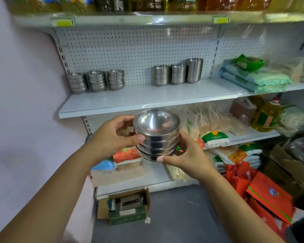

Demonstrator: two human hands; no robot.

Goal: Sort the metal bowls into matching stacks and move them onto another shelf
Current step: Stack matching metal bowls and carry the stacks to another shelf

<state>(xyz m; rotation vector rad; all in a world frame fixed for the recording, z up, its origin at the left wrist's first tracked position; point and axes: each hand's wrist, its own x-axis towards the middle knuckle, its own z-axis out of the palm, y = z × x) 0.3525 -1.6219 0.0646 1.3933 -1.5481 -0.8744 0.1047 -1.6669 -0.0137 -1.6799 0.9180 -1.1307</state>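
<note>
A stack of several shiny metal bowls [156, 135] hangs in the air in front of the white middle shelf [130, 100]. My left hand [116, 135] grips its left side, thumb across the front. My right hand [184, 153] holds its lower right side, thumb under the bottom bowl. At the back left of that shelf stand three stacks of shallow metal bowls [96, 81]. Further right stand three stacks of taller metal cups or bowls [178, 72]; the rightmost is the highest.
Green and blue bags [253, 76] fill the shelf's right part. Rice bags [215, 138] and an oil bottle [266, 114] sit on lower shelves. A cardboard box [128, 206] stands on the grey floor; red packets [268, 192] pile at the right. A wall closes the left.
</note>
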